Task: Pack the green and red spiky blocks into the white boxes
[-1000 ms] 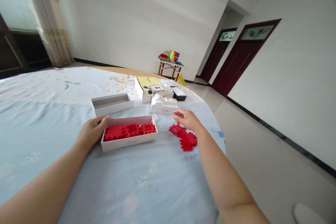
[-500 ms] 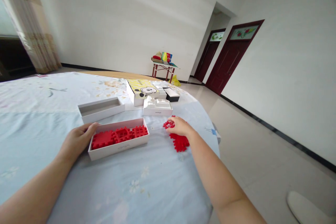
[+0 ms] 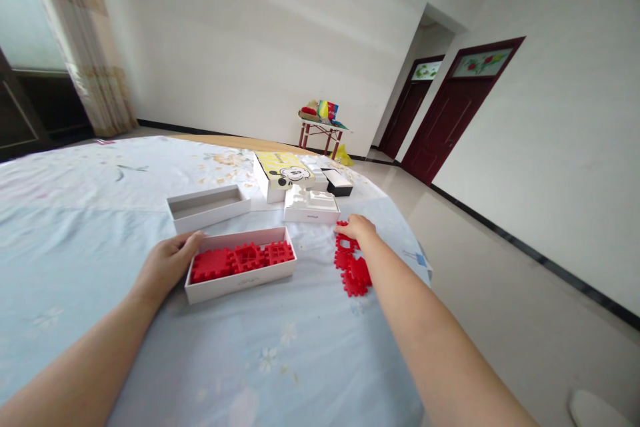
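Observation:
A long white box (image 3: 241,283) holds a row of red notched plastic building pieces (image 3: 213,263), some solid and some with open frames. My left hand (image 3: 175,255) is closed on the box's left end, thumb along the rim. Right of the box, more red building pieces (image 3: 355,272) lie in a loose, overlapping pile on the tablecloth. At the far end of this pile, my right hand (image 3: 361,229) has its fingers curled on a red piece with a square opening (image 3: 345,242). The hand itself partly hides that piece.
Behind the box lies a grey-lined white box lid (image 3: 210,217). Farther back stand a yellow cartoon-print box (image 3: 280,177), a small white box with a moulded insert (image 3: 313,213) and a black-sided box (image 3: 340,187). The round table's edge (image 3: 425,267) curves on the right.
My right hand has brought the red piece it held down to the far end of the pile. The left hand stays on the box. The view has shifted slightly left.

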Demonstrator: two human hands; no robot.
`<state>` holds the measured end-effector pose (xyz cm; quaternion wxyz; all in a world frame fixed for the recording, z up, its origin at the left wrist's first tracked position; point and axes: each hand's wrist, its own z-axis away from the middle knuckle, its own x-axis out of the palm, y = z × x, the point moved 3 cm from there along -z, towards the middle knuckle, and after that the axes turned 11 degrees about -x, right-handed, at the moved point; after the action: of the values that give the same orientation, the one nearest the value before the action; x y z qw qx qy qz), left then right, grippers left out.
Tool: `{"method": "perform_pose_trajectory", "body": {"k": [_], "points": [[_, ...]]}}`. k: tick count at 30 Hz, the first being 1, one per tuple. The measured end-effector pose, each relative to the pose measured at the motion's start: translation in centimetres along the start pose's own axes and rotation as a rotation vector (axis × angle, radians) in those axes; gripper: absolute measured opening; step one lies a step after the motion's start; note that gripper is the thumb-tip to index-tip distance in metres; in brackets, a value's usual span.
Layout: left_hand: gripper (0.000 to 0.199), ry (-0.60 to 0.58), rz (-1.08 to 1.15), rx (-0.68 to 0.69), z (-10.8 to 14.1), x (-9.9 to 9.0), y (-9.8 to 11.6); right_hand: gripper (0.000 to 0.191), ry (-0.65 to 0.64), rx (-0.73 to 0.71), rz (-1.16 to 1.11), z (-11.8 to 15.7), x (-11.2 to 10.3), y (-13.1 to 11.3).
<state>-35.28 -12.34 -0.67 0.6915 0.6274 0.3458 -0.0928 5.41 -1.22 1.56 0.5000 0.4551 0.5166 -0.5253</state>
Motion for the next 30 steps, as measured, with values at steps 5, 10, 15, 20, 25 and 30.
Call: {"method": "perform_pose_trajectory", "body": {"k": [5,10,15,20,25,30], "points": [[0.049,0.001,0.007,-0.008,0.2,0.0,0.3,0.049,0.015,-0.056,0.016,-0.4,0.4,-0.3],[0.049,0.001,0.013,-0.014,0.2,0.0,0.5,0.063,0.14,-0.082,-0.04,0.1,-1.1,0.4],[0.05,-0.009,0.0,-0.027,0.3,0.0,0.7,0.064,0.103,-0.193,-0.076,1.6,-2.2,0.4],[0.05,0.0,0.008,0.009,0.3,0.1,0.3,0.057,-0.03,-0.208,0.022,2.7,-0.8,-0.5],[0.05,0.006,0.002,0.02,0.4,0.0,0.4,0.062,-0.042,-0.243,0.074,2.9,0.1,-1.1],[0.051,-0.011,0.021,0.009,0.6,0.0,0.7,0.06,-0.023,-0.297,0.022,2.9,0.6,-1.5]]}}
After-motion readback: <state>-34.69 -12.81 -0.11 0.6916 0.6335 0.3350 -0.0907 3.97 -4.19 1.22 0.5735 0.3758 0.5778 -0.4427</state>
